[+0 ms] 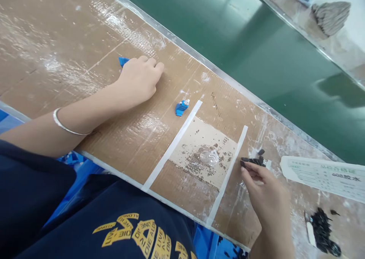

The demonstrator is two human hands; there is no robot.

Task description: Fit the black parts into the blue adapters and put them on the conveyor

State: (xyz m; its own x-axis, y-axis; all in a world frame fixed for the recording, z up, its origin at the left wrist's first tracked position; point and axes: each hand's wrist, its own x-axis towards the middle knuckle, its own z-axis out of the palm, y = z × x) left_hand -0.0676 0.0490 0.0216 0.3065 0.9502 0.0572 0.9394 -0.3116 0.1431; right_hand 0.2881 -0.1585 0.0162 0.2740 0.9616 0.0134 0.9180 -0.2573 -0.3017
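Note:
My left hand (144, 76) rests knuckles-up on the cardboard-covered table, its fingers curled under, so whatever they hold is hidden. A blue plastic piece (123, 61) pokes out behind it, partly covered by the hand. Another small blue piece (181, 107), with a whitish part on top, lies between the two hands. Thumb and forefinger of my right hand (264, 192) pinch a small black piece (243, 163) beside a little heap of black pieces (258, 160). Left of that hand, a beige card (185, 146) carries a clear glue puddle (209, 157) and dark specks.
White tape strips (172, 146) flank the card. At right lie a printed label (322, 177), a pile of black pieces (322, 228) and a white-handled tool (310, 230). A green surface (242, 42) runs beyond the table's metal edge. Blue bins (82, 175) sit below the near edge.

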